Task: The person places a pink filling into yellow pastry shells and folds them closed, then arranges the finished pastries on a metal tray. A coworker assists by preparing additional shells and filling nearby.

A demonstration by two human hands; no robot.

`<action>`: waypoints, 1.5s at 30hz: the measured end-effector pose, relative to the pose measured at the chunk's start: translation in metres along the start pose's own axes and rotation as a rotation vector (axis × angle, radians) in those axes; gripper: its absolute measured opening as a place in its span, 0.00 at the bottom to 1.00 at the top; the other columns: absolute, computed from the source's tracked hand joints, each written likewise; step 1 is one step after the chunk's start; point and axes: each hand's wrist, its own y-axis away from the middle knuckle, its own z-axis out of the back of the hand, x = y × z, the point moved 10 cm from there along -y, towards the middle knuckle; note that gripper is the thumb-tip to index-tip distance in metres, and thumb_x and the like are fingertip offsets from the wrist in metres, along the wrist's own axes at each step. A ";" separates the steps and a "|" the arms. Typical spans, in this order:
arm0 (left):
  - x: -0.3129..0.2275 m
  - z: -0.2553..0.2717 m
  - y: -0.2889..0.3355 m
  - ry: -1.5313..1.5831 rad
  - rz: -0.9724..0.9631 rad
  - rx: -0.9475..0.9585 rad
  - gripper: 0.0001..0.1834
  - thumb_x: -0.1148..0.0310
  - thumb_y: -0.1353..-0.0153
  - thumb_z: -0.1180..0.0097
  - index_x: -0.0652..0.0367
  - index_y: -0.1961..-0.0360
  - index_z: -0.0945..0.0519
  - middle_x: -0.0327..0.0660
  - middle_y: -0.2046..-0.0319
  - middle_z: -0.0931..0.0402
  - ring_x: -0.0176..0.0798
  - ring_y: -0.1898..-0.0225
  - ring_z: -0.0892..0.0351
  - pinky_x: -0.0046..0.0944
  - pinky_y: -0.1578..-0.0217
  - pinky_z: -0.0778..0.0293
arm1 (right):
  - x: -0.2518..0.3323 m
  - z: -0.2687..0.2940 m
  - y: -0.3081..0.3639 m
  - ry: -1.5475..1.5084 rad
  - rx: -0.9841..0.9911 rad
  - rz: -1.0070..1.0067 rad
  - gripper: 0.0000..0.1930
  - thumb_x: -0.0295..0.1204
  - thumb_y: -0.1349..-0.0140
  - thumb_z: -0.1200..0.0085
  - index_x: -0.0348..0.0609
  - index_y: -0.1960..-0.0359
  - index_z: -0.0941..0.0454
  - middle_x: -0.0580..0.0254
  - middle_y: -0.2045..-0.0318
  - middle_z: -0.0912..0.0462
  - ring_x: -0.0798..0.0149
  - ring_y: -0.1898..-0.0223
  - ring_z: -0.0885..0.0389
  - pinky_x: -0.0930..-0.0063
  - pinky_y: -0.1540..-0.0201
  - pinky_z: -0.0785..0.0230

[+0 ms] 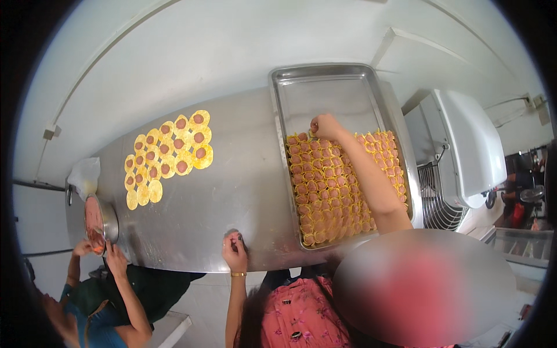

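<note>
Yellow dumplings (pixel 325 185) with pink tops, upright in dense rows in a silver tray (pixel 325 98)

Wht wall (pixel 261 40) at 12 o'clk, sml wall box (pixel 51 131) at 9. Stnls table (pixel 243 168) ctr, pale flr (pixel 212 296) at 7 o'clk.

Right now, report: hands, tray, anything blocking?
Left hand at near edge of table; hold unclear. Right hand at far row of dumplings; hold unclear. Tray part-filled; right forearm hides some dumplings.

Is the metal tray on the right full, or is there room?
Partly full: yellow-wrapped pieces pack the near part of the tray, while bare metal shows beyond the right hand.
</note>
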 end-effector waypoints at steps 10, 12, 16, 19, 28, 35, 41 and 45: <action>-0.010 -0.005 -0.009 -0.095 -0.027 -0.035 0.03 0.74 0.42 0.47 0.61 0.68 0.24 0.41 0.73 0.27 0.34 0.77 0.28 0.31 0.78 0.31 | 0.001 -0.009 -0.006 -0.096 0.192 0.045 0.13 0.35 0.54 0.37 0.42 0.66 0.16 0.50 0.69 0.16 0.52 0.66 0.18 0.63 0.62 0.26; -0.011 -0.005 -0.010 -0.104 -0.029 -0.041 0.03 0.74 0.42 0.47 0.61 0.68 0.24 0.41 0.73 0.27 0.34 0.77 0.28 0.31 0.78 0.31 | 0.001 -0.011 -0.007 -0.062 0.209 0.072 0.14 0.35 0.53 0.36 0.42 0.65 0.16 0.50 0.69 0.16 0.53 0.67 0.17 0.64 0.62 0.26; -0.012 -0.006 -0.010 -0.111 -0.018 -0.041 0.03 0.74 0.42 0.48 0.61 0.68 0.25 0.41 0.73 0.28 0.36 0.77 0.30 0.33 0.78 0.33 | 0.004 -0.008 -0.002 -0.087 0.194 0.085 0.14 0.33 0.52 0.36 0.42 0.63 0.16 0.50 0.70 0.16 0.53 0.67 0.17 0.64 0.63 0.26; -0.013 -0.007 -0.011 -0.124 -0.007 -0.030 0.03 0.74 0.43 0.48 0.62 0.69 0.25 0.41 0.74 0.28 0.37 0.78 0.31 0.35 0.77 0.34 | 0.008 -0.006 0.004 -0.074 0.194 0.055 0.14 0.32 0.51 0.36 0.41 0.62 0.17 0.50 0.70 0.16 0.53 0.69 0.17 0.63 0.64 0.25; -0.006 -0.009 -0.011 -0.129 0.006 -0.024 0.03 0.74 0.44 0.45 0.61 0.70 0.26 0.40 0.75 0.29 0.34 0.80 0.32 0.32 0.80 0.35 | 0.010 -0.005 0.007 -0.088 0.225 -0.016 0.11 0.22 0.50 0.42 0.42 0.63 0.16 0.46 0.70 0.17 0.54 0.71 0.18 0.65 0.67 0.28; 0.008 -0.010 -0.010 -0.102 0.056 -0.006 0.03 0.74 0.45 0.44 0.58 0.70 0.26 0.38 0.76 0.30 0.33 0.80 0.31 0.31 0.79 0.33 | -0.002 -0.007 0.004 -0.048 0.159 -0.032 0.10 0.23 0.50 0.46 0.38 0.66 0.16 0.47 0.71 0.17 0.52 0.69 0.18 0.64 0.64 0.28; 0.002 -0.006 -0.014 -0.062 -0.051 0.014 0.04 0.74 0.45 0.43 0.58 0.68 0.24 0.38 0.75 0.29 0.35 0.80 0.28 0.32 0.80 0.30 | 0.030 0.036 -0.003 0.029 -0.213 -0.022 0.12 0.30 0.48 0.43 0.42 0.61 0.18 0.48 0.69 0.17 0.51 0.68 0.18 0.64 0.63 0.27; 0.018 -0.001 -0.017 0.197 0.110 0.148 0.05 0.77 0.44 0.45 0.60 0.65 0.24 0.39 0.72 0.27 0.34 0.77 0.25 0.32 0.78 0.28 | 0.085 0.044 -0.044 -0.291 -0.452 -0.004 0.13 0.30 0.47 0.45 0.43 0.60 0.18 0.49 0.67 0.17 0.54 0.65 0.18 0.68 0.60 0.27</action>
